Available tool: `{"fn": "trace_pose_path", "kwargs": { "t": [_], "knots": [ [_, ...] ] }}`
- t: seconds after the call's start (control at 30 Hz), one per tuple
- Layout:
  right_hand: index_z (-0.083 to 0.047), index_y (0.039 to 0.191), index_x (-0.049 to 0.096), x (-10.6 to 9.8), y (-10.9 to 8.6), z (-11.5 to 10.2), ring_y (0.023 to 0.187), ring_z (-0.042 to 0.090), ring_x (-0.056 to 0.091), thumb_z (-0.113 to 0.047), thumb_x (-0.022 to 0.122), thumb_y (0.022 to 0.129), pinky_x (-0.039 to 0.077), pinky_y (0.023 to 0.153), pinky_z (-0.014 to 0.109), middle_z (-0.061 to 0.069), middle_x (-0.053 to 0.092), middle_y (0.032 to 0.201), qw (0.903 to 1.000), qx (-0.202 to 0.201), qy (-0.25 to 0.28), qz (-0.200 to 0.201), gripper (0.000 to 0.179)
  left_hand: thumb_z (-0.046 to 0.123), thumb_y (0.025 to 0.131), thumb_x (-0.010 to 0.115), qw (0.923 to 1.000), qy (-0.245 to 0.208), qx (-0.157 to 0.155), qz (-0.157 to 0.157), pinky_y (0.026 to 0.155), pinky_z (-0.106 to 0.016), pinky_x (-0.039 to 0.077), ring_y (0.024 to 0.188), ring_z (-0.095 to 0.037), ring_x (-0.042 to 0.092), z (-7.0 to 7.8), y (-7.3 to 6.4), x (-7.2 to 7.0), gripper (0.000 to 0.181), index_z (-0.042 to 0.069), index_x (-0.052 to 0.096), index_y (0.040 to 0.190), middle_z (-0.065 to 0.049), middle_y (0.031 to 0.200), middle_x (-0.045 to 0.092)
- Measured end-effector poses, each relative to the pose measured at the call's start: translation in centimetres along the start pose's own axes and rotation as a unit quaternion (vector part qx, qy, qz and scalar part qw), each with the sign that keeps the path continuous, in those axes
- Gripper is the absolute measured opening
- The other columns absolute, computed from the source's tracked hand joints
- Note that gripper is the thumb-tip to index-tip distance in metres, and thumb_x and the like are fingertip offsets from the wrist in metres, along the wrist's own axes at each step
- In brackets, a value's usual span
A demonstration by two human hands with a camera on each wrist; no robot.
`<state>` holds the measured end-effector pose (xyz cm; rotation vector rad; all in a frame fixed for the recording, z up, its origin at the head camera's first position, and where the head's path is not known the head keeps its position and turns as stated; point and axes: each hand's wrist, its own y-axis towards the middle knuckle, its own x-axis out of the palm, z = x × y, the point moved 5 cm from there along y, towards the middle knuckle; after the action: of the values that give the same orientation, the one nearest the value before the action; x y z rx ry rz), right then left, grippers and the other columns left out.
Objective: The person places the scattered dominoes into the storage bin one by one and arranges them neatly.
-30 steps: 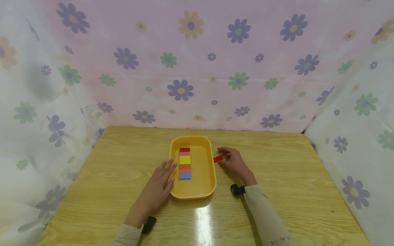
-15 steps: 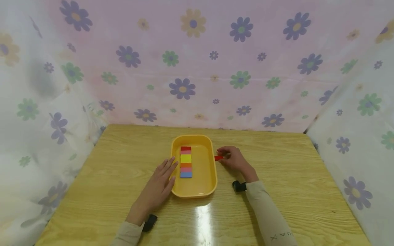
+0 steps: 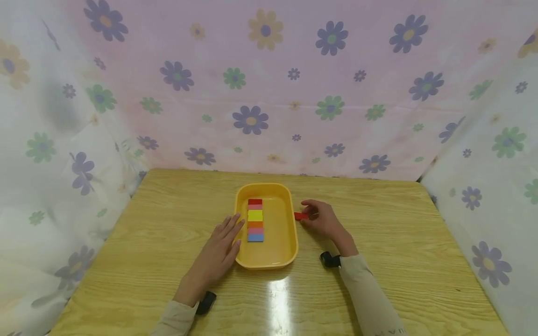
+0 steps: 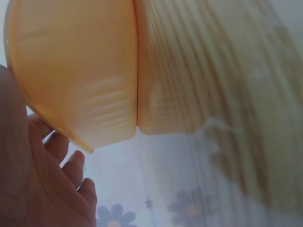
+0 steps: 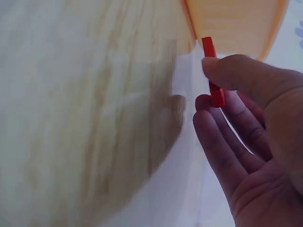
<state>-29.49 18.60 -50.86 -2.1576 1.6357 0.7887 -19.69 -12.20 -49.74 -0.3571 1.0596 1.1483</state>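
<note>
A yellow-orange tray (image 3: 277, 247) stands on the table, and along the left part of its floor runs a column of coloured blocks (image 3: 255, 220) in red, pink, yellow, orange, pink and blue. My left hand (image 3: 214, 254) rests on the tray's left rim with its fingers extended; in the left wrist view those fingertips (image 4: 73, 168) lie by the rim. Just outside the tray's right wall, my right hand (image 3: 323, 221) pinches a small red block (image 5: 211, 71) between thumb and fingers, its other fingers loosely bent. That block is above the table in the right wrist view.
The wooden table (image 3: 391, 233) spreads out on both sides of the tray. Flowered cloth (image 3: 269, 93) hangs at the back, with more on the left and right. A black wrist camera (image 3: 329, 259) sits on the right wrist, another (image 3: 206, 303) on the left.
The right hand has drawn slightly right with the red block, which has turned a little toward level. The whole view has shifted slightly. The left hand stays on the tray rim.
</note>
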Motion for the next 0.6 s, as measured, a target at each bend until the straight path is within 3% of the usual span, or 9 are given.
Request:
{"fn": "trace_pose_path", "kwargs": {
  "t": [0.27,0.43,0.6],
  "knots": [
    [0.008,0.132,0.061,-0.7,-1.6,-0.9,0.098,0.034,0.069,0.005,0.077,0.083,0.062,0.084,0.037,0.021,0.07,0.105,0.9938,-0.007,0.085,0.072,0.051,0.025,0.108,0.047,0.9999,0.003,-0.013,-0.01,0.124,-0.058,0.018,0.156,-0.031,0.021,-0.1,0.0,0.0,0.053,0.011,0.037,0.159,-0.005,0.169,0.023],
    [0.009,0.129,0.063,-1.0,-2.5,-1.4,0.101,0.036,0.068,0.005,0.078,0.085,0.062,0.083,0.03,0.024,0.07,0.108,0.9815,-0.001,0.149,0.121,0.047,0.025,0.108,0.048,0.9998,0.006,-0.015,-0.013,0.125,-0.058,0.017,0.156,-0.031,0.021,0.0,0.0,-0.1,0.054,0.011,0.038,0.158,-0.005,0.169,0.024],
    [0.007,0.125,0.065,-0.9,-3.2,-2.3,0.099,0.026,0.07,0.004,0.079,0.084,0.061,0.081,0.025,0.025,0.071,0.109,0.9691,-0.003,0.186,0.162,0.043,0.027,0.107,0.049,0.9996,0.021,-0.013,-0.011,0.124,-0.058,0.018,0.156,-0.031,0.021,0.1,0.1,0.0,0.054,0.012,0.038,0.158,-0.004,0.168,0.025]
  ]
}}
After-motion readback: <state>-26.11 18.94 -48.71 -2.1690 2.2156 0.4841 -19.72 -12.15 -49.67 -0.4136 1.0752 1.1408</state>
